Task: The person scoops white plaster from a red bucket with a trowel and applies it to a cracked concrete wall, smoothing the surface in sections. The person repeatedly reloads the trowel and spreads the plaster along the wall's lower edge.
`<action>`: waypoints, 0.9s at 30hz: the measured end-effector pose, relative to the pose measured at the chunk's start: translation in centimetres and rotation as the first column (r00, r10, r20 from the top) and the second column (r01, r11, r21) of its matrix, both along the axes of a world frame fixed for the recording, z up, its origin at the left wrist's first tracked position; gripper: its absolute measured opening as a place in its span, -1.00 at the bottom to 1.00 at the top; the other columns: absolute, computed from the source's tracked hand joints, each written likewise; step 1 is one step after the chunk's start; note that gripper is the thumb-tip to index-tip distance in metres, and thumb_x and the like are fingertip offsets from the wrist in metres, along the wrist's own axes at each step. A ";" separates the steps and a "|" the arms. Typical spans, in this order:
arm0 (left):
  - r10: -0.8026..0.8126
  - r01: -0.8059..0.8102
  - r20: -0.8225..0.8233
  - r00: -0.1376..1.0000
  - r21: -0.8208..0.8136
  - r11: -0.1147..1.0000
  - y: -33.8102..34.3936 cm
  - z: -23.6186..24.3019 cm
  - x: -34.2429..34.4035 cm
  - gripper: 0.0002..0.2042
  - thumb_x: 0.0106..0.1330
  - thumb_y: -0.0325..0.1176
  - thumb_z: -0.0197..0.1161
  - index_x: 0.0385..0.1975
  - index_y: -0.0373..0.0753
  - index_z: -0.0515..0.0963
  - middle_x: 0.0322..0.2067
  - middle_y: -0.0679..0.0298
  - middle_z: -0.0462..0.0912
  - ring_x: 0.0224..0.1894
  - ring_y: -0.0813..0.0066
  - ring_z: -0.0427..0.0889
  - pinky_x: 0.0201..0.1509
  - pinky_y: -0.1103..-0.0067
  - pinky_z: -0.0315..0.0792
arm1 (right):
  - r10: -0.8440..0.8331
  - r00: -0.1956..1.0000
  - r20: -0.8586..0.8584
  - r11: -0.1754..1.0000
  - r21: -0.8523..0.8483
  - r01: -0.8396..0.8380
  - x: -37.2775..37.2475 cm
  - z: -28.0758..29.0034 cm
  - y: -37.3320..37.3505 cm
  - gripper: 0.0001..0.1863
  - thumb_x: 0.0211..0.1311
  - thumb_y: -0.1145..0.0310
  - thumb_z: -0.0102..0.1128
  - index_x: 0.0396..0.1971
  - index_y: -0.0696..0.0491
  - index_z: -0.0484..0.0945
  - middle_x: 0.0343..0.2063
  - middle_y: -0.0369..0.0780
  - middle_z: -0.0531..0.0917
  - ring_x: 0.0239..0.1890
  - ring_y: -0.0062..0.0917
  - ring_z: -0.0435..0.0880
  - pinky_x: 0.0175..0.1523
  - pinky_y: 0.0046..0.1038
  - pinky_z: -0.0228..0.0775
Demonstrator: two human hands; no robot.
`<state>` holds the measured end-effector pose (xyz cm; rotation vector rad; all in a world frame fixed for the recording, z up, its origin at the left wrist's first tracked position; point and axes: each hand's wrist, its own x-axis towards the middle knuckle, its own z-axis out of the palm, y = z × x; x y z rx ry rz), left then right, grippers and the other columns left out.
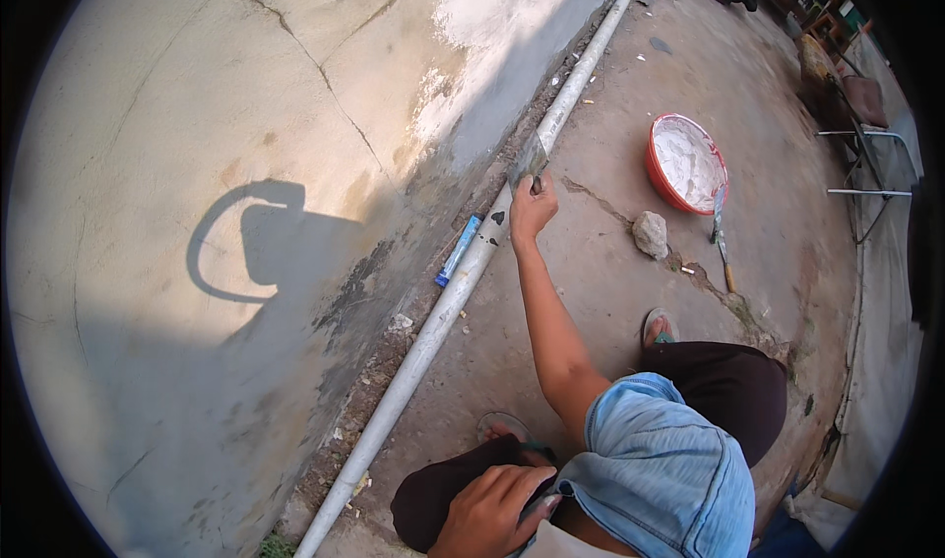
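Observation:
My right hand [534,209] is closed round a flat-bladed scraper [529,162], probably a putty knife. Its grey blade overlaps the long pale pipe [433,334] in this view; whether they touch, I cannot tell. Low in the picture, my left hand [495,509] is by my knee, its fingers curled toward the thumb round something greyish I cannot make out. To the right stands a red bowl [654,169] of white paste [686,156]. A second putty knife [724,248] with a wooden handle leans at the bowl's near rim.
Along the left rises a cracked, stained wall [285,95], bearing a shadow. A blue narrow packet [459,250] lies between wall and pipe. Near the bowl sits a rough stone [650,234] on the cracked ground. Metal-legged furniture [871,192] and a pale sheet [876,332] line the far right.

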<state>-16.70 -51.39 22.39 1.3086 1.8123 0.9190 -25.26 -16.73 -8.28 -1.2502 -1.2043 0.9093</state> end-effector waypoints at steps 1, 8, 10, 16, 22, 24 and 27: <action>0.006 -0.006 -0.009 1.000 0.002 1.000 -0.4 -0.2 0.0 -0.68 0.13 -0.39 0.33 -0.11 -0.30 0.54 -0.18 0.07 0.65 -0.10 0.06 0.61 -0.01 0.30 0.51 | -0.007 0.996 0.084 1.000 -0.025 0.009 -0.7 -0.6 0.7 -0.60 0.21 0.49 0.14 0.04 0.33 0.54 -0.31 0.02 0.74 -0.24 -0.47 0.74 -0.12 -0.42 0.51; 0.033 -0.033 0.004 0.999 -0.001 0.999 -0.5 0.3 -0.1 -0.67 0.11 -0.40 0.32 -0.11 -0.31 0.54 -0.19 0.06 0.64 -0.09 0.05 0.61 0.00 0.29 0.51 | 0.241 0.968 -0.069 0.970 0.058 -0.237 -4.7 3.2 -6.0 -0.52 0.10 0.53 0.20 0.10 0.25 0.51 -0.21 0.04 0.72 -0.16 -0.38 0.75 -0.06 -0.43 0.53; 0.028 -0.028 0.010 1.000 0.002 1.000 0.0 0.7 -0.1 -0.68 0.12 -0.40 0.31 -0.11 -0.31 0.55 -0.19 0.05 0.64 -0.10 0.04 0.61 -0.01 0.29 0.51 | 0.357 0.929 -0.102 0.930 0.127 -0.344 -4.7 4.4 -11.2 -0.50 0.09 0.55 0.22 0.11 0.23 0.51 -0.16 0.01 0.72 -0.13 -0.43 0.74 -0.04 -0.47 0.54; 0.002 -0.003 0.035 0.999 0.032 0.999 0.5 -0.1 -1.0 -0.70 0.13 -0.40 0.31 -0.13 -0.31 0.54 -0.20 0.04 0.64 -0.12 0.03 0.61 -0.02 0.27 0.50 | 0.396 0.885 -0.243 0.915 0.019 -0.404 1.0 5.4 -15.3 -0.68 0.11 0.60 0.22 -0.10 0.26 0.48 -0.34 -0.06 0.72 -0.29 -0.52 0.74 -0.17 -0.50 0.57; -0.065 0.064 0.025 0.998 0.056 0.996 0.0 -2.4 -1.5 -0.66 0.20 -0.33 0.34 -0.04 -0.25 0.54 -0.20 0.15 0.64 -0.12 0.22 0.62 -0.05 0.39 0.52 | 0.226 0.974 0.031 0.970 0.085 -0.228 -1.6 6.0 -4.6 -0.77 0.12 0.57 0.24 -0.25 0.24 0.41 -0.50 -0.10 0.65 -0.44 -0.48 0.68 -0.28 -0.43 0.52; -0.082 0.081 0.036 0.996 0.012 0.997 0.7 -2.7 -1.2 -0.70 0.20 -0.29 0.40 -0.10 -0.20 0.58 -0.22 0.23 0.69 -0.16 0.26 0.67 -0.05 0.43 0.55 | 0.323 0.946 0.040 0.931 0.165 -0.325 -2.7 8.6 -6.8 -0.75 0.10 0.57 0.25 -0.24 0.23 0.42 -0.47 -0.05 0.66 -0.41 -0.38 0.71 -0.25 -0.42 0.52; -0.084 0.083 0.033 0.996 0.028 0.996 1.5 -2.8 -0.6 -0.75 0.20 -0.33 0.39 -0.15 -0.20 0.59 -0.24 0.21 0.69 -0.15 0.25 0.66 -0.07 0.43 0.54 | 0.489 0.872 -0.032 0.871 0.077 -0.485 -3.0 12.3 -12.5 -0.73 0.09 0.59 0.29 -0.25 0.27 0.40 -0.35 -0.08 0.69 -0.22 -0.51 0.74 -0.15 -0.49 0.64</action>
